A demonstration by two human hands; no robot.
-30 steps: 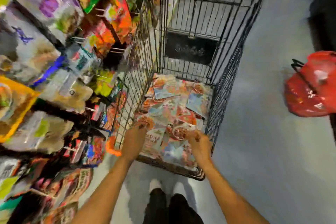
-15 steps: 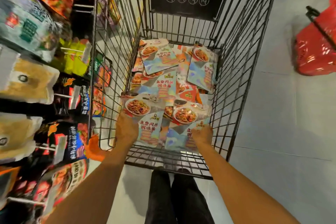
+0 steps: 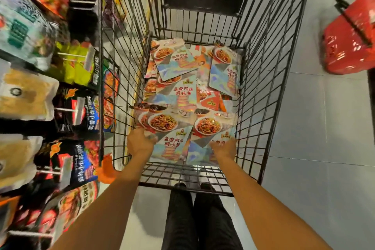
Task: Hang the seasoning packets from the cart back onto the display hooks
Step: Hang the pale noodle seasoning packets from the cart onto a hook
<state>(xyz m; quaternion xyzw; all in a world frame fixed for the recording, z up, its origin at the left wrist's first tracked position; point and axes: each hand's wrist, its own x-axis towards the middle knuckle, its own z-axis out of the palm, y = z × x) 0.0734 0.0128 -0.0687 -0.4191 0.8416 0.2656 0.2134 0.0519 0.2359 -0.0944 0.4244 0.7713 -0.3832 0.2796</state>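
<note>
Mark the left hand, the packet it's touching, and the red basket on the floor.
left hand (image 3: 140, 142): head view, back of the hand.
packet (image 3: 171, 144): head view, red lettering on its front.
red basket (image 3: 345, 50): head view, side wall.

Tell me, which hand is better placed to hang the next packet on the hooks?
Left, probably. The left hand grips the near-left packet beside the cart wall that faces the display hooks. The right hand touches the near-right packet, on the side away from the display.
</note>
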